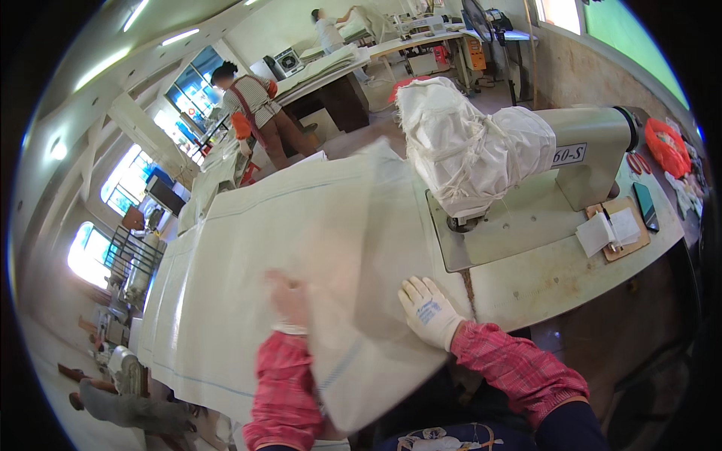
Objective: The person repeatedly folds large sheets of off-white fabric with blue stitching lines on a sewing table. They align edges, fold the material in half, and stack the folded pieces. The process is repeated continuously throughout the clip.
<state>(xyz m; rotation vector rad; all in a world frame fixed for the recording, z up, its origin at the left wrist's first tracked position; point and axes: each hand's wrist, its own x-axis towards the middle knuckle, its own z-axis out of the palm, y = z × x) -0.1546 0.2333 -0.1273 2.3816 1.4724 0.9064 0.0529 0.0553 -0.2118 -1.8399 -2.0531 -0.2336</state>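
Head view: white woven sack (301, 248), flat, thin blue edge stripes, lies across counter (556, 278) left of cloth-wrapped sewing machine (489, 150). Left hand (289, 301) blurred under a translucent lifted sack layer; grip can't tell. Right hand (429, 310), white glove, spread flat on sack's near-right edge.

- Pale, stained work table (556, 278), running left to right.
- On it: big white woven sheets (248, 278), stacked flat with thin blue edge lines.
- Cloth-wrapped sewing machine (526, 143) stands at right.
- Clipboard with paper slips (613, 229), dark phone (645, 207) just beside.
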